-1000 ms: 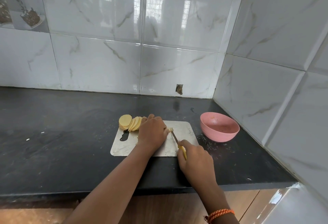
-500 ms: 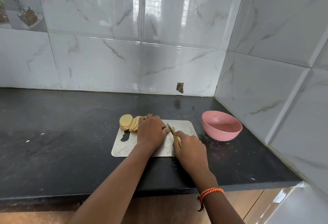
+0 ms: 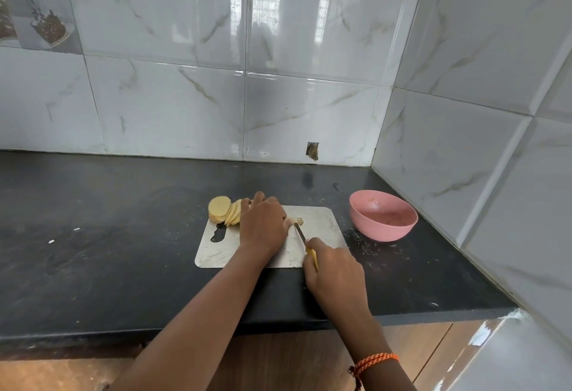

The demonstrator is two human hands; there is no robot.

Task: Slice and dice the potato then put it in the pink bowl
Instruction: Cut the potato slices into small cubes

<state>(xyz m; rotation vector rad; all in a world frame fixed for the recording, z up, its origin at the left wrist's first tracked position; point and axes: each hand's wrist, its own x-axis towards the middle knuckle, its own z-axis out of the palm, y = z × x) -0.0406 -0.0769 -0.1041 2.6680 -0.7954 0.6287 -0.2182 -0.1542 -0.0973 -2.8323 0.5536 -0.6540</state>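
Observation:
A row of round potato slices (image 3: 224, 210) leans at the far left corner of a pale cutting board (image 3: 318, 225). My left hand (image 3: 263, 225) lies knuckles up over the board's middle, curled over potato that it hides; a small cut bit (image 3: 298, 221) shows at its fingertips. My right hand (image 3: 332, 270) grips a knife (image 3: 305, 243) by its yellow handle, the blade pointing up to that bit. The pink bowl (image 3: 383, 220) stands on the counter to the right of the board.
The board lies on a black counter (image 3: 123, 236) in a corner of white tiled walls; the right wall (image 3: 495, 174) runs close behind the bowl. Crumbs dot the counter near the bowl. The counter's front edge runs under my forearms.
My right hand with the knife moved forward to the left hand's fingertips, then drew back toward me. The left hand stayed over the potato.

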